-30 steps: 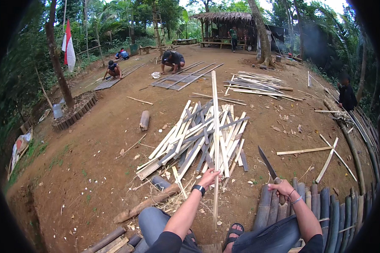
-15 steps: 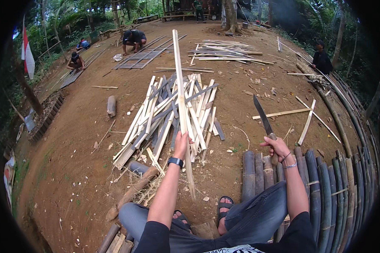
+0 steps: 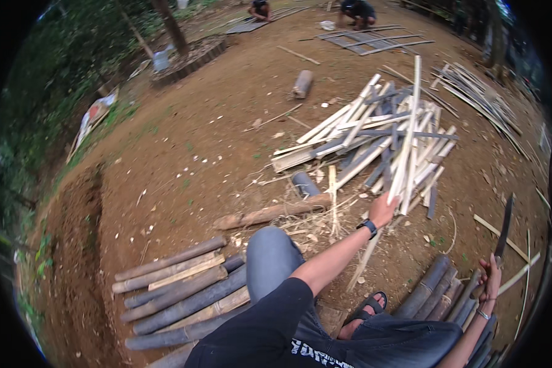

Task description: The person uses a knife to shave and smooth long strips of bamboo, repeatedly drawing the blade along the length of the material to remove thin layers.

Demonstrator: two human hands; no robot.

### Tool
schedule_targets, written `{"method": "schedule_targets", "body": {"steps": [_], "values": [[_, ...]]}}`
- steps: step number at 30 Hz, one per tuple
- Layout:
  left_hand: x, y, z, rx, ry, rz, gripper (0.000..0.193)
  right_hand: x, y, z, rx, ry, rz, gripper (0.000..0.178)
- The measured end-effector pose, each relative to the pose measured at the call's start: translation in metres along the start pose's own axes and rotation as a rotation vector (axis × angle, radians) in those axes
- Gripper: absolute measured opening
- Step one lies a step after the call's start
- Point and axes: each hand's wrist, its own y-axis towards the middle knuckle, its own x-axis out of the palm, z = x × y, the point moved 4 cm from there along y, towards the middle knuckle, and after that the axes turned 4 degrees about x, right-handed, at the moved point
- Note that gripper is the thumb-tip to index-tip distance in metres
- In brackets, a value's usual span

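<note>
My left hand (image 3: 383, 210), with a dark watch on the wrist, is wrapped round a long pale split-bamboo strip (image 3: 408, 132). The strip's upper part rises in front of a heap of bamboo strips (image 3: 363, 164), and its lower end slants down near the ground by my feet. At the right, my right hand (image 3: 489, 277) grips a machete (image 3: 505, 226) by the handle, its dark blade pointing up. The blade is apart from the strip. Cut bamboo poles lie just below the right hand.
Several short bamboo poles (image 3: 184, 300) lie by my left leg. A log (image 3: 270, 211) lies among shavings before my knee, and a short log piece (image 3: 302, 84) sits farther off. Two people crouch at the far side near a slatted bamboo panel (image 3: 374, 42).
The head view has swung to the left, so both hands now appear farther right. Each hand keeps its hold, on the strip and on the machete.
</note>
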Motion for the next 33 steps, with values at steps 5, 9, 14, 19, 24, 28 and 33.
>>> {"method": "schedule_targets", "body": {"steps": [5, 9, 14, 19, 24, 28, 33], "values": [[0.006, -0.014, -0.007, -0.412, -0.52, -0.284, 0.05, 0.015, -0.017, -0.008, 0.038, 0.025, -0.093, 0.034], [-0.033, -0.022, -0.091, -0.253, -0.013, 0.1, 0.033, 0.094, -0.041, -0.066, -0.064, -0.008, -0.234, 0.034], [0.01, 0.005, -0.051, -0.224, 0.346, -0.014, 0.032, 0.096, -0.053, -0.073, -0.038, 0.093, -0.389, 0.035], [0.074, 0.016, -0.054, -0.218, 0.398, -0.185, 0.029, 0.101, -0.059, -0.077, -0.228, -0.236, -0.321, 0.042], [0.141, 0.044, -0.058, -0.063, 0.437, -0.316, 0.03, 0.13, -0.048, -0.083, -0.427, -0.458, -0.337, 0.05], [0.192, 0.063, -0.096, -0.037, 0.488, -0.554, 0.034, 0.173, -0.012, -0.082, -0.524, -0.421, -0.441, 0.046], [0.239, 0.067, -0.116, 0.201, 0.635, -0.592, 0.031, 0.215, 0.03, -0.081, -0.575, -0.335, -0.379, 0.044]]}}
